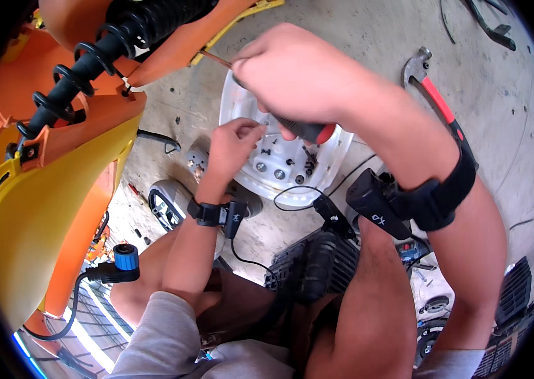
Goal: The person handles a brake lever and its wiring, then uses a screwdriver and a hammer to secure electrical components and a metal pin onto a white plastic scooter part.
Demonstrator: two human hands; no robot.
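Observation:
My right hand (279,69) is wrapped round a screwdriver (311,131) with a black and red handle. Its thin shaft points up and left, and the tip meets or overlaps the edge of an orange and yellow body panel (172,47); contact cannot be told. My left hand (232,144) hangs over the left part of a white plastic tray (234,104), thumb and fingers pressed together. What they pinch, if anything, is too small to make out. Several small dark bolts (308,163) and silver round fasteners lie in the tray.
A black coil-spring shock absorber (68,85) crosses the orange and yellow bodywork on the left. A red-handled claw hammer (437,98) lies on the concrete floor at right. Black cables run near my wrists. A blue-capped connector (126,258) juts out at lower left.

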